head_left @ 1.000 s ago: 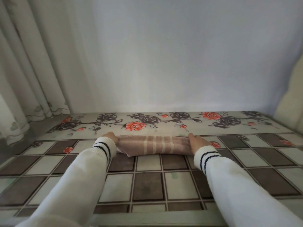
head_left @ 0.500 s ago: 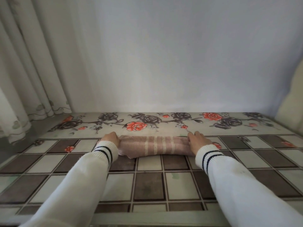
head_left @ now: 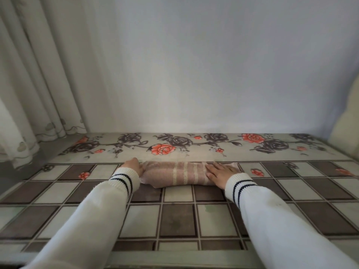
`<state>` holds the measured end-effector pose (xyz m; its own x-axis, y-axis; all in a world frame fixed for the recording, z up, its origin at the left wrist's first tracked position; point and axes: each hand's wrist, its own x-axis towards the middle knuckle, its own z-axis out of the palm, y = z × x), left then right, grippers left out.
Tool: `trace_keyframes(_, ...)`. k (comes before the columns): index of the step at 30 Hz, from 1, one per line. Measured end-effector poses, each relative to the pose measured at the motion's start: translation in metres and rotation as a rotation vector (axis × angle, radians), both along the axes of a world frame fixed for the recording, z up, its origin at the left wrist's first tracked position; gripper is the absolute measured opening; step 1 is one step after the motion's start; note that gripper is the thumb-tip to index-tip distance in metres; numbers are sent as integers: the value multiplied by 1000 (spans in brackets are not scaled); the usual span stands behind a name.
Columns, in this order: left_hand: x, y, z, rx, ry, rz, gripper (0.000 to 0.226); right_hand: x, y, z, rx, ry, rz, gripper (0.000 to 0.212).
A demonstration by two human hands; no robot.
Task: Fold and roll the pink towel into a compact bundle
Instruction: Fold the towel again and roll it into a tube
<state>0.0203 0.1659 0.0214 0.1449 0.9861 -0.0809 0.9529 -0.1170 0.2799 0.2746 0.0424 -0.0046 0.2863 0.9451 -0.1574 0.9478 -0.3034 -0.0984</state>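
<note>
The pink towel (head_left: pixel 174 172), with pale cream stripes across its middle, lies as a narrow folded band across the table, far from me. My left hand (head_left: pixel 133 166) sits at the towel's left end, its fingers curved against that end. My right hand (head_left: pixel 220 172) lies flat on the towel's right part, fingers straight and spread, pressing it down. A small tip of towel shows beyond my right fingers. Both arms wear white sleeves with dark striped cuffs.
The table (head_left: pixel 178 218) has a checked brown and cream cover with a rose border along the back. A plain wall stands right behind it. Curtains (head_left: pixel 29 94) hang at the left, and a pale cushion (head_left: pixel 347 123) is at the right edge.
My right hand has moved from gripping the towel's right end to lying flat on top of it. The towel has shifted slightly left. My left hand stays at the left end.
</note>
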Motion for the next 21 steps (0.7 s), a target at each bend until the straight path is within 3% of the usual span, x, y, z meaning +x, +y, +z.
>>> trace_keyframes(6,-11,2,4,-79,-67,63,55,-26,3,9,251,-102,139,45)
trace_keyframes(10,-16,3,-1,-192,-163,53,59,-58,13,14,319,-67,285,41)
trace_keyframes(15,-13,1,-4,-321,-464,61,50,-90,27,16,324,-28,384,43)
trace_keyframes(21,-6,3,5,-391,-808,74,41,-109,37,12,302,-39,395,59)
